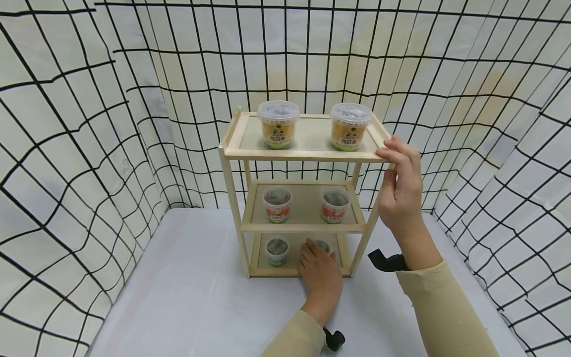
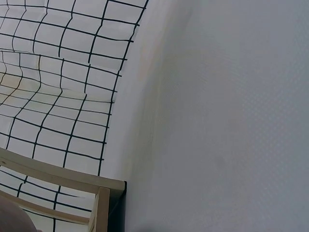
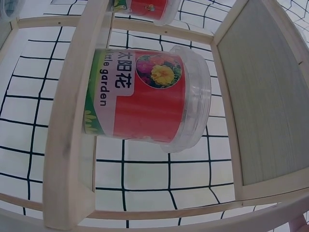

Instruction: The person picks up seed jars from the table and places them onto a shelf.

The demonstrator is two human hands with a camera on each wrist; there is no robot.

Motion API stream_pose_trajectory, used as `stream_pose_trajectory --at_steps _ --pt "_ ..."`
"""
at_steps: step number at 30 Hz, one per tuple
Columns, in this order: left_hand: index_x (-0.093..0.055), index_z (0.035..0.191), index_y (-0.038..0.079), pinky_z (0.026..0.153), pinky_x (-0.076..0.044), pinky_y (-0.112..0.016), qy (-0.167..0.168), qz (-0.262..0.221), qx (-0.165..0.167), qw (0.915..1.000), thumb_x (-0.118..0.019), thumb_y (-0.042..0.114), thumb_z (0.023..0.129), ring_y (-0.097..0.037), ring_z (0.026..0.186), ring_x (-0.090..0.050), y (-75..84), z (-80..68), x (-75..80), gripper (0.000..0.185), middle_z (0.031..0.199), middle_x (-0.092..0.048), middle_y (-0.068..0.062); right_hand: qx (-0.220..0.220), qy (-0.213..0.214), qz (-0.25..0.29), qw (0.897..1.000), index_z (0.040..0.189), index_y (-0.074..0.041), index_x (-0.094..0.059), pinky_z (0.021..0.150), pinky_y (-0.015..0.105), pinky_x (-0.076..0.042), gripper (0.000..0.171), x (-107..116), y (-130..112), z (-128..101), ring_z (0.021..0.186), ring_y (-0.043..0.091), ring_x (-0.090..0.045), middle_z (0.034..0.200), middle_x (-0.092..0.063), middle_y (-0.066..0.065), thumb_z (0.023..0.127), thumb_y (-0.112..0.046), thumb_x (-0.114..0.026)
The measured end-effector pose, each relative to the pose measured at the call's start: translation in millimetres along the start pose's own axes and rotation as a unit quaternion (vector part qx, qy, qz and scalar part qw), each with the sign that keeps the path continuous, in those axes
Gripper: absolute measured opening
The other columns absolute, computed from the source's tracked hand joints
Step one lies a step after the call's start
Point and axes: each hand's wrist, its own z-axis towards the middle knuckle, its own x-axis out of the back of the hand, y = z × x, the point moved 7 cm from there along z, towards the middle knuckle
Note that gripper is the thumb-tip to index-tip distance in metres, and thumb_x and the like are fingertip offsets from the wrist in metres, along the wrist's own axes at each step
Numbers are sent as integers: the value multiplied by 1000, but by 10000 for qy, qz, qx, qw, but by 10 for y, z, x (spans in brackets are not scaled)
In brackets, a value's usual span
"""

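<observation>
A three-tier wooden shelf (image 1: 303,228) stands on the table. My left hand (image 1: 318,267) reaches to the bottom tier and grips a small plastic cup (image 1: 323,245), fingers on its left and thumb on its right; the hand hides most of it. My right hand (image 1: 401,183) holds the top tier's front right corner, fingers over the frame and thumb below. In the right wrist view, a red-labelled cup (image 3: 149,96) with a clear rim appears close up on the middle tier.
Two lidded yellow-labelled tubs (image 1: 278,126) sit on the top tier. Another red-labelled cup (image 1: 277,204) is on the middle tier's left, and a small cup (image 1: 277,251) is on the bottom left. Black-gridded white cloth (image 1: 200,114) surrounds the white table (image 1: 178,287).
</observation>
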Motion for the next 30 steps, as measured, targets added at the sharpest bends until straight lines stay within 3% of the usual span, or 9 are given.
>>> stream_pose_trajectory --at_steps 8,16,23,30 --pt "-42 154 -13 104 -52 -56 -222 10 93 9997 -80 43 94 -44 125 -62 -17 -34 -17 91 147 -53 -34 -27 -28 -11 10000 125 6 -67 130 45 -38 43 -13 7 -13 151 37 -50 145 -57 24 93 15 -39" --pt "-38 157 -10 103 -52 -55 10 15 -7 10000 -86 43 89 -42 123 -60 -34 -80 -6 98 146 -51 -31 -38 -47 21 10000 125 6 -67 131 46 -37 43 -30 5 -12 152 36 -49 145 -57 24 94 14 -39" --pt "-39 158 -8 101 -53 -54 216 -32 -101 9997 -90 43 84 -42 122 -61 -46 -104 82 103 145 -53 -30 -24 -59 -63 10000 125 5 -66 130 46 -38 42 -31 -4 -6 152 35 -49 145 -57 24 95 13 -39" --pt "-33 160 -9 104 -52 -56 60 -297 -122 9995 -89 39 87 -43 126 -58 -50 -105 214 104 147 -50 -31 25 43 -38 10000 124 5 -67 130 46 -38 43 1 -19 13 151 34 -50 144 -58 25 93 16 -39"
